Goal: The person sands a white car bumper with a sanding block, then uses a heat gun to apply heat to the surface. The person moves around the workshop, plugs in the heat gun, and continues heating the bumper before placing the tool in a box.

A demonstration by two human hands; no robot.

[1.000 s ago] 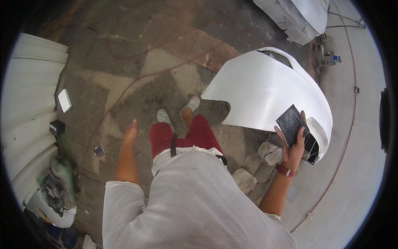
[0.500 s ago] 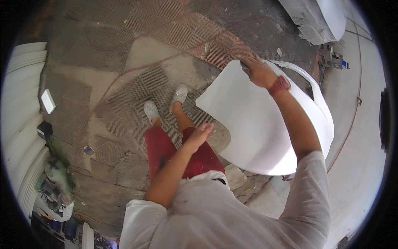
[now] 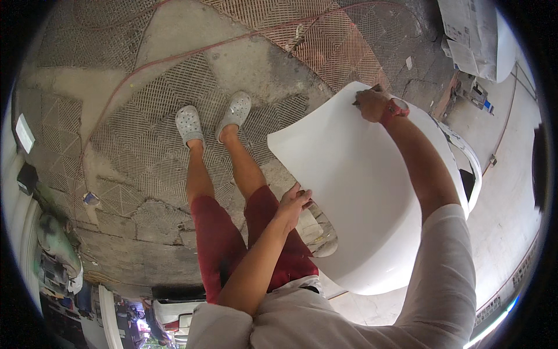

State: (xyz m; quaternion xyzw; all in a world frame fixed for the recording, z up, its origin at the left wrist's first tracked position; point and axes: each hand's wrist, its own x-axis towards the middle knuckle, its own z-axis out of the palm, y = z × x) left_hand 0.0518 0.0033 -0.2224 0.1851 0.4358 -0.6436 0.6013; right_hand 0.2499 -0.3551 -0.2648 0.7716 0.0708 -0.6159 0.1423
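Observation:
A large white curved car body panel (image 3: 354, 174) fills the area to the right of my legs. My right hand (image 3: 372, 104), with a red watch (image 3: 396, 109) on its wrist, is on the panel near its far edge. Its fingers are curled and pressed down. A small dark thing shows at the fingertips, too little of it to name. My left hand (image 3: 295, 205) is by the panel's left edge, fingers loosely bent and apart, holding nothing I can see. Whether it touches the edge I cannot tell.
A red hose (image 3: 192, 53) crosses the patterned mats on the floor beyond my grey clogs (image 3: 189, 123). A wrapped white part (image 3: 474, 41) stands at the far right. Along the left lie a dark box (image 3: 27, 178) and a greenish machine (image 3: 55, 241).
My view has shifted, showing more of my legs. My right hand's fingers, stretched out before, are now curled on the panel. My left hand has come closer to the panel's edge.

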